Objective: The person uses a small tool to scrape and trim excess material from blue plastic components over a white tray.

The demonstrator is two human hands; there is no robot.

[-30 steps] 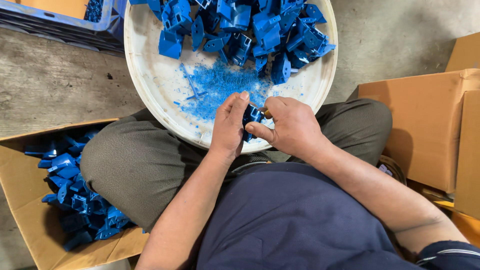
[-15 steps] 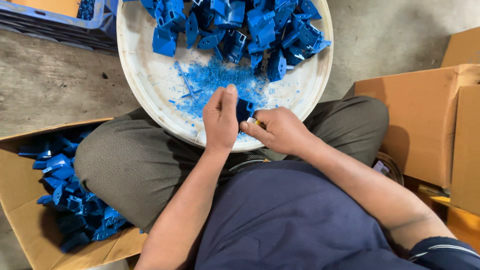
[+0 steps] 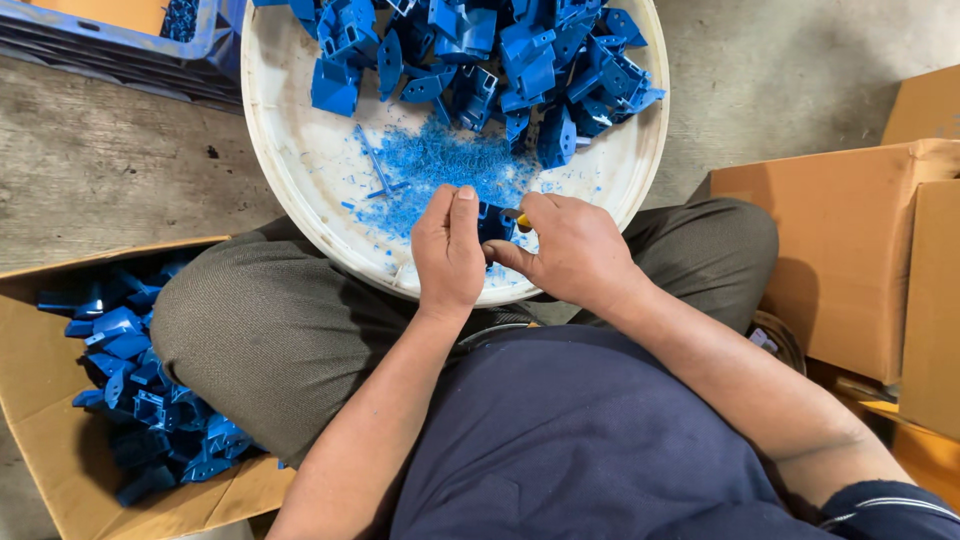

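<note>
A small blue plastic part is pinched between both hands over the near rim of a round white tray. My left hand grips it from the left, thumb and fingers closed. My right hand closes on it from the right and also holds a small yellow-tipped tool. Several more blue parts are heaped at the tray's far side, and blue shavings lie scattered in the middle. The tray rests on my crossed legs.
An open cardboard box at my left knee holds several blue parts. Closed cardboard boxes stand at the right. A blue crate is at the top left on the concrete floor.
Both hands have stayed on the small part, turning it slightly; the left thumb has shifted up over it. The view has shifted a little.
</note>
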